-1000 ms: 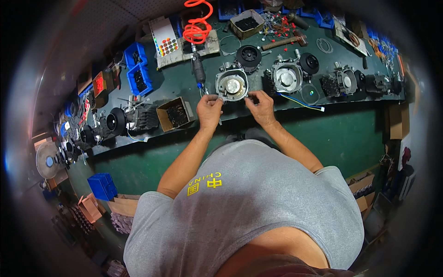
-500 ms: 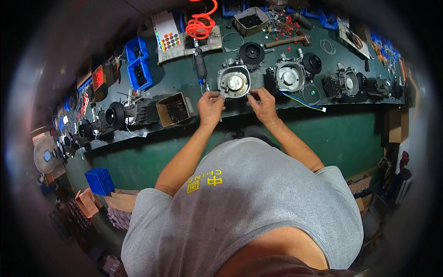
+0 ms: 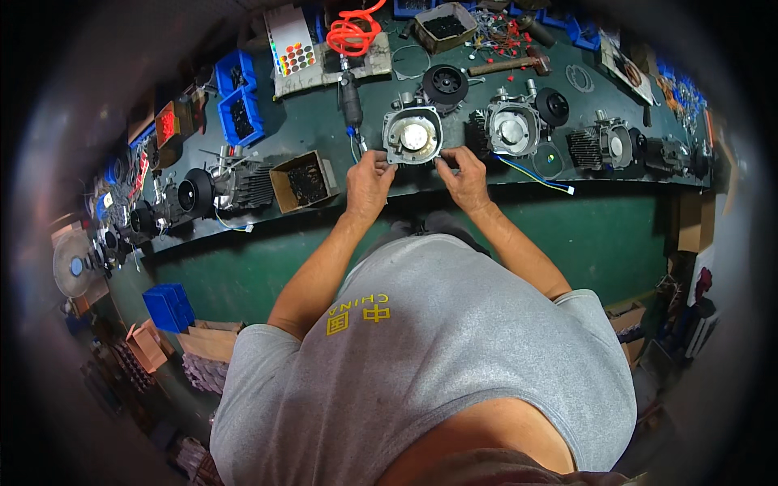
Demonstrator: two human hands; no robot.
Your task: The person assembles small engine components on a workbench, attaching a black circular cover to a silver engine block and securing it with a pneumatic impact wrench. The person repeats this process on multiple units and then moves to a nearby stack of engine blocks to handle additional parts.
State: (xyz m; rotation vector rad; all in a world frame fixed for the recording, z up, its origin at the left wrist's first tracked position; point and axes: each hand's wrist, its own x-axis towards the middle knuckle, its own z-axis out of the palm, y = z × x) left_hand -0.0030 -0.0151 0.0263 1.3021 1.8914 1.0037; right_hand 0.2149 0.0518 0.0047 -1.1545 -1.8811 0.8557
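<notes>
In front of me on the bench stands a squarish cast-metal housing [image 3: 391,146] with a bright round disc inside its open face. A black fan wheel [image 3: 445,84] sits against its far side. My left hand [image 3: 369,182] has its fingers pinched together at the housing's near left corner. At the near right corner my right hand [image 3: 465,180] is closed too, thumb and fingertips touching the edge. Whether they grip the rim itself or something thin lying on it cannot be seen. A power screwdriver [image 3: 350,101] hangs beside the housing on a coiled orange hose [image 3: 353,34].
Similar housings [image 3: 514,132] stand to the right, one with a cable [image 3: 535,175] over the front edge. A carton of dark small parts [image 3: 305,185] and blue bins [image 3: 242,117] are left. A hammer [image 3: 515,64] and thin gaskets [image 3: 579,78] lie farther back.
My hands have moved very little and stay at the housing's near corners. The view has shifted slightly.
</notes>
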